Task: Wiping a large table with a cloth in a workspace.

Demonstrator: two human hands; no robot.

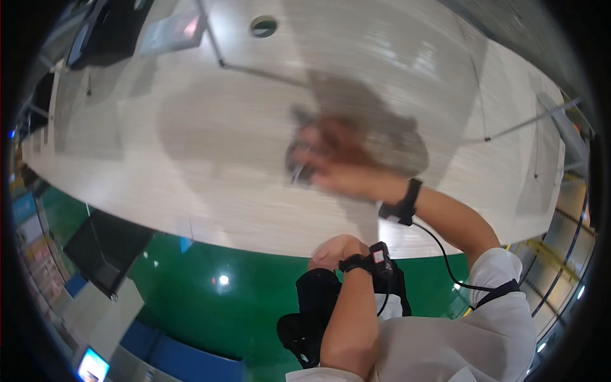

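My right hand (329,153) is over the middle of the pale wood-grain tabletop (229,191), blurred by motion. Its fingers are on a small dark grey object (297,162), too smeared to identify. The hand's shadow falls on the surface to its right. Close to my body, at the table's near edge, is my left hand (334,250). Its back and wrist face up, and how its fingers are set is not clear. Each wrist carries a black strapped device with a cable.
Thin metal stand legs (221,62) rest on the tabletop at upper left, and another stand (488,138) is at the right. A clear plastic bag (174,34) lies near a black item (112,36). A round cable hole (263,26) pierces the table. Green floor (210,296) lies below.
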